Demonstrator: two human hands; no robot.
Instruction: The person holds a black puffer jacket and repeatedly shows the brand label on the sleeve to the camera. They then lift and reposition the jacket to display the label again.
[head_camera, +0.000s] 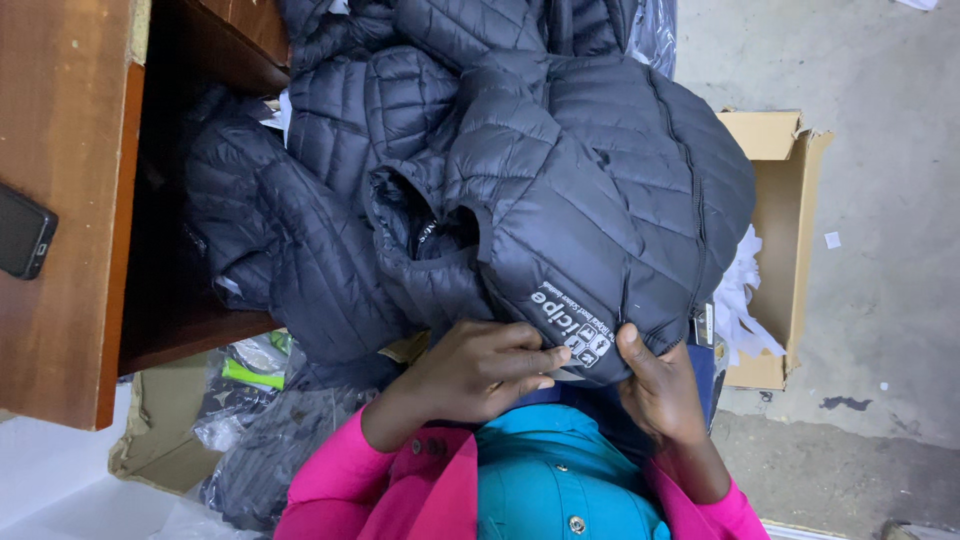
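Head view shows both hands gripping a dark quilted puffer jacket (600, 190) at its hem. Left hand (480, 365) closes over the edge; right hand (660, 385) pinches it, thumb on top, beside a cardboard box (785, 200).

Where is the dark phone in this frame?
In the head view the phone lies at the far left edge, on the brown wooden tabletop, left of the pile of dark quilted jackets and away from both hands.
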